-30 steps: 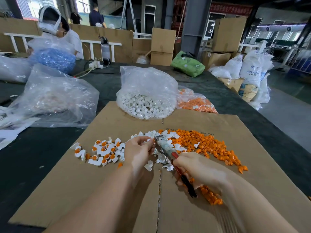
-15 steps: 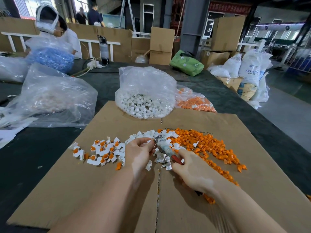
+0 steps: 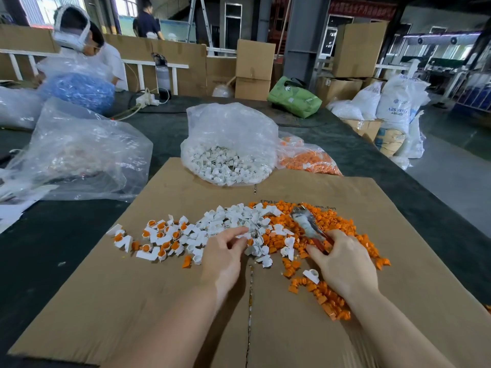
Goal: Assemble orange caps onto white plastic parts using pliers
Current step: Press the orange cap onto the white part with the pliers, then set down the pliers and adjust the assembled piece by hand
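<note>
Loose white plastic parts lie in a heap on the cardboard sheet, with a spread of orange caps to their right. Finished white parts with orange caps lie at the left. My left hand reaches into the white heap, its fingertips closing on a white part. My right hand grips the red handles of the pliers, whose jaws point away over the orange caps.
A clear bag of white parts and a bag of orange caps stand behind the cardboard. Another large clear bag lies at the left. A person sits at the far left of the dark table. Cartons and sacks stand beyond.
My right hand has swung the pliers away to the right, over the orange caps. My left hand has dropped from the plier jaws into the white heap.
</note>
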Demonstrator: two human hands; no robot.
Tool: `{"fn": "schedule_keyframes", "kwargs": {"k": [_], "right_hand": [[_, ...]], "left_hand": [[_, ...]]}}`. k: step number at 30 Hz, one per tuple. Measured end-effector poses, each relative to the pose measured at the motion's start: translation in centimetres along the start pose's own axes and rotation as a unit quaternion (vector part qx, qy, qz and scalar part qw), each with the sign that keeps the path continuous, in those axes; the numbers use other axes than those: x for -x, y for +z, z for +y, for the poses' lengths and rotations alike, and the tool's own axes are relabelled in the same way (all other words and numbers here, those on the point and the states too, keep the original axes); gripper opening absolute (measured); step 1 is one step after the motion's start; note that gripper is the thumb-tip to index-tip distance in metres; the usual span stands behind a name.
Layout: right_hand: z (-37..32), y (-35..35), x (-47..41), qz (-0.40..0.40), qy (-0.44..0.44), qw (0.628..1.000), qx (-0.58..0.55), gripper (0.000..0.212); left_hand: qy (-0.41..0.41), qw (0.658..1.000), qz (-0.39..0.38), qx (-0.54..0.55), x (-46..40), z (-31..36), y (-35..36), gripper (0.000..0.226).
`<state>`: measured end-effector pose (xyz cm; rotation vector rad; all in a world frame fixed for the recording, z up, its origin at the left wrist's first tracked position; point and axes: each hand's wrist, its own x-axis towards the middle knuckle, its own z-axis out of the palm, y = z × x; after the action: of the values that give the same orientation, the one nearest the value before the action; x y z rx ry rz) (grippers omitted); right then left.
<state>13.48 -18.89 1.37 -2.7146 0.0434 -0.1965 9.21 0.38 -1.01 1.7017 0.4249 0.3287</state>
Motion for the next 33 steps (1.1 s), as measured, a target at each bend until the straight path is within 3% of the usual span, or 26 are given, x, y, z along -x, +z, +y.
{"fn": "schedule_keyframes", "kwargs": {"k": [5, 9, 11, 13, 15, 18, 21, 25, 33], "right_hand": [[2.1, 0.6, -0.9, 0.035, -0.005, 0.992, 0.120, 0.057], [2.2, 0.6, -0.9, 0.032, -0.003, 0.980, 0.198, 0.063], [1.3, 0.7, -0.3, 0.065, -0.047, 0.972, 0.221, 0.055], [-0.2, 1.3, 0.5, 0.115, -0.160, 0.974, 0.113, 0.039], [-1.7, 2.6, 1.8, 0.147, -0.283, 0.948, -0.015, 0.030], [-3.6, 4.1, 3.2, 0.118, -0.372, 0.918, -0.078, 0.027], [-4.2, 4.8, 3.3, 0.130, -0.357, 0.919, -0.110, 0.019], [-4.5, 5.1, 3.4, 0.141, -0.334, 0.922, -0.138, 0.014], [-4.1, 4.9, 3.7, 0.145, -0.298, 0.931, -0.155, 0.020]], "left_hand": [[0.058, 0.994, -0.052, -0.079, 0.7, -0.4, 0.2, 0.028], [0.057, 0.995, -0.036, -0.076, 0.5, -0.7, 0.3, 0.021], [0.059, 0.995, -0.026, -0.078, 0.3, -0.8, 0.4, 0.018], [0.063, 0.994, -0.021, -0.085, 0.1, -0.9, 0.4, 0.014], [0.067, 0.994, -0.021, -0.087, 0.0, -1.1, 0.6, 0.013], [0.082, 0.992, -0.026, -0.096, 0.0, -1.0, 0.6, 0.013], [0.078, 0.992, -0.037, -0.090, 0.3, -1.0, 0.4, 0.018], [0.094, 0.988, -0.076, -0.094, 0.9, -1.2, 0.0, 0.040], [0.121, 0.983, -0.068, -0.120, 1.2, -1.1, 0.1, 0.032]]}}
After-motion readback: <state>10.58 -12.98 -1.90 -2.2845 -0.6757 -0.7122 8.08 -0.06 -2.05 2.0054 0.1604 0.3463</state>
